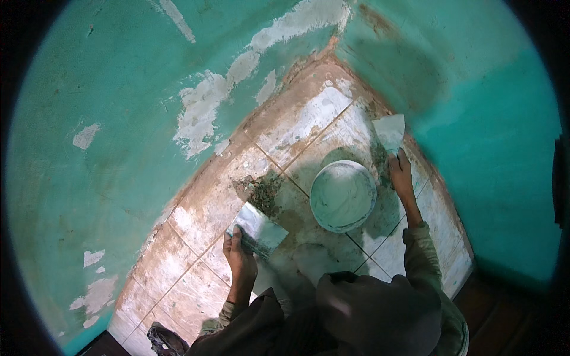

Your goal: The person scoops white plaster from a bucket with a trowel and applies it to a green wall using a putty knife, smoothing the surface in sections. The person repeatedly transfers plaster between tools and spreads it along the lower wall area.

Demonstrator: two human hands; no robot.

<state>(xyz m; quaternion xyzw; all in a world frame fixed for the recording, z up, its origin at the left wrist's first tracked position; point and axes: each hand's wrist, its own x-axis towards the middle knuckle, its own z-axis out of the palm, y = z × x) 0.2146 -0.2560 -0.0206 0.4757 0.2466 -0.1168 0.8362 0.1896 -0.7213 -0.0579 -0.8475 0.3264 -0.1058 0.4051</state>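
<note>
Metal scrapers are filling both closed fists: the left hand [240, 256] is gripping a wide blade [259, 228] at the white bucket's [343, 196] eight o'clock, the right hand [401, 175] is clutching a trowel [390, 132] at its one o'clock, over the tiled floor [297, 127].

packages: none in view | labels: none in view | signs: none in view | screens: none in view | printed matter: none visible anywhere in the head view
</note>
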